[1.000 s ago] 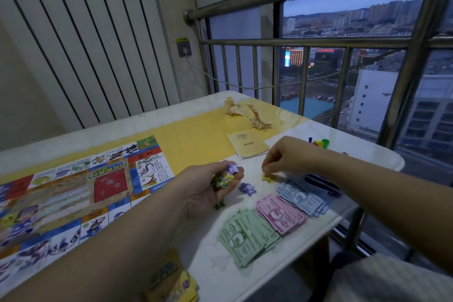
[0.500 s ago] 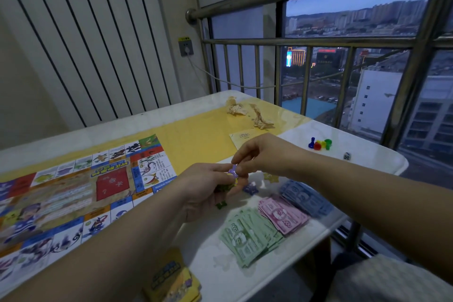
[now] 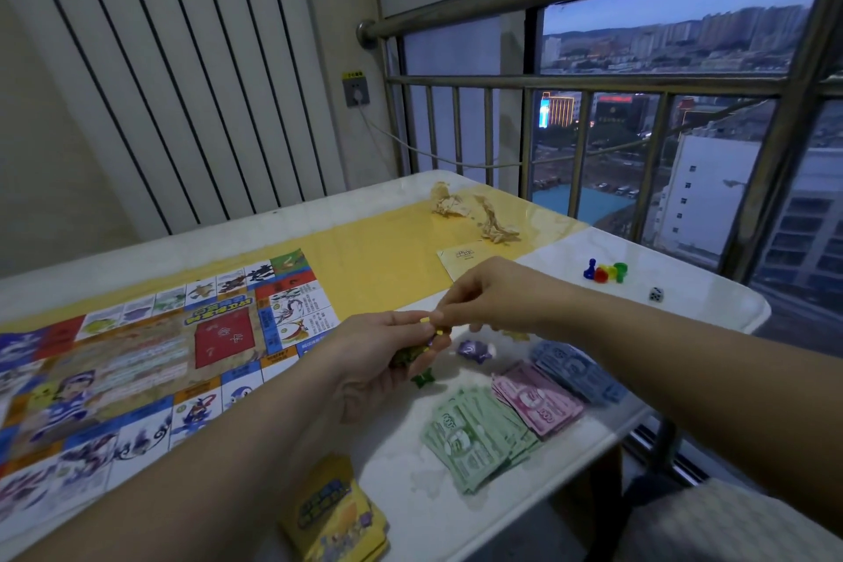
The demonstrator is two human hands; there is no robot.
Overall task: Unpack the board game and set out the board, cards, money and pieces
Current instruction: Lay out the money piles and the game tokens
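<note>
Two hands meet over the white table (image 3: 684,315) now. A second ago the right hand (image 3: 497,301) was down on the table beside the blue money (image 3: 575,372). It has lifted and come across to the left hand (image 3: 378,361). The money, the board (image 3: 137,361) and the pawns (image 3: 604,272) lie where they were.

The left hand is palm up, with its fingers curled round a bunch of small pieces (image 3: 406,356). The right hand is palm down. Its thumb and first finger pinch what looks like a little yellow piece (image 3: 428,325), right at the left fingertips, but it is too blurry to be sure.

A purple star piece (image 3: 472,349) and a green star piece (image 3: 422,378) lie on the table just below the hands. Green money (image 3: 474,438), pink money (image 3: 538,402) and the blue money sit side by side near the front edge. The board lies flat on the left. The pawns and a die (image 3: 656,294) sit far off to the right. A yellow card stack (image 3: 337,511) is at the near edge.
</note>
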